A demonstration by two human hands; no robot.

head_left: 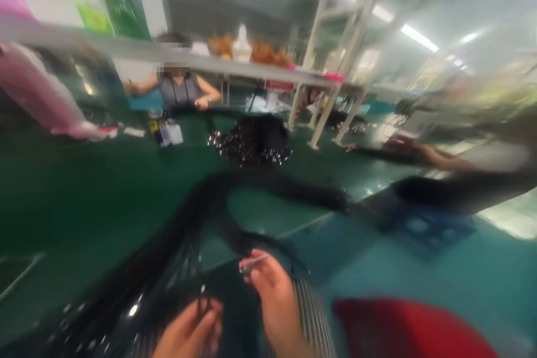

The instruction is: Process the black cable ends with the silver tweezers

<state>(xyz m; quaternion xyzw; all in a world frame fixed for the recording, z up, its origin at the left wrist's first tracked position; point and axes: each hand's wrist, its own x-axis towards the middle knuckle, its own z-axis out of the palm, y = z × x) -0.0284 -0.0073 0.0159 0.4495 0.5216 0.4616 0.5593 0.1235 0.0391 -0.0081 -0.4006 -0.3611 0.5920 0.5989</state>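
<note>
left hand (188,333) and right hand (268,296) lie nearest the head camera, apart from each other. right fingertips pinch one small silvery metal piece (254,263), too blurred to tell its exact kind. left fingers (210,319) sit among black beaded strands (168,274), though whether they grip them cannot be told. one striped sleeve (314,319) runs from the right wrist. the strands trail across a green workbench (84,224), with one red object (403,330) at near right. one black sequinned bundle (251,140) lies farther on. two co-workers show: one in a grey sleeveless top (178,92) on the far side, and one at right, whose bare arm (440,156) reaches over the bench. one white bottle (242,45) stands on a far shelf (272,70).
</note>
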